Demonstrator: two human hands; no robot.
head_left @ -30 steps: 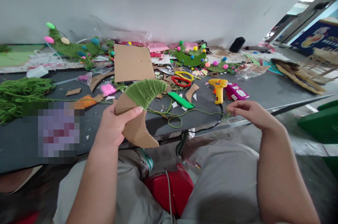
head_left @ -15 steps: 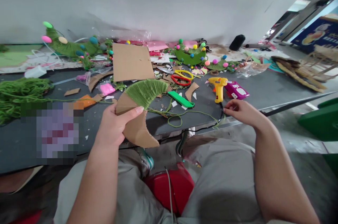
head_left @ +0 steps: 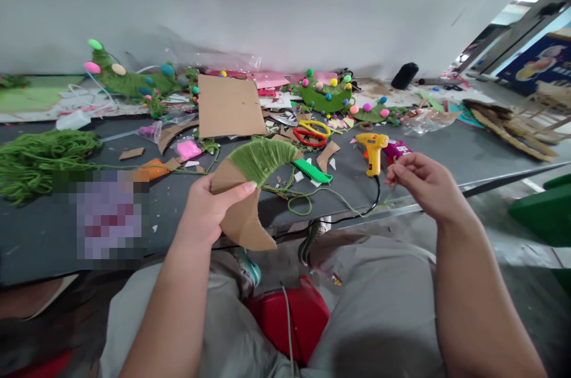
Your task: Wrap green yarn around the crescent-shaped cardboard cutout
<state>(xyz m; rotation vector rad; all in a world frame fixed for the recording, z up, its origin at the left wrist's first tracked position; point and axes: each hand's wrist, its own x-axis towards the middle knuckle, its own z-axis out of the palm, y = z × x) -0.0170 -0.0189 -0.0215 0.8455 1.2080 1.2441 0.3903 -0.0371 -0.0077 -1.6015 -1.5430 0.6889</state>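
Note:
My left hand (head_left: 209, 205) grips a cardboard crescent (head_left: 245, 226) near the table's front edge, its thumb on the front face. Green yarn (head_left: 263, 158) is wrapped tightly round the crescent's upper part; the lower part is bare cardboard. My right hand (head_left: 413, 179) is closed in a pinch on a thin strand of green yarn, beside the yellow glue gun (head_left: 373, 152). A loose length of yarn (head_left: 332, 191) curls across the table between my hands. The glue gun's black cord hangs toward the front edge.
Green yarn heap (head_left: 44, 158) lies left on the grey table (head_left: 446, 158). Further back are a cardboard sheet (head_left: 229, 106), red and yellow scissors (head_left: 311, 137), a green cutter (head_left: 316, 172), scraps and crescents with coloured balls (head_left: 328, 97). A purple packet (head_left: 397, 150) sits behind the glue gun.
My right hand has risen slightly, and the strand at its fingertips now shows more clearly. The crescent in my left hand appears a little further right, as the whole view has shifted.

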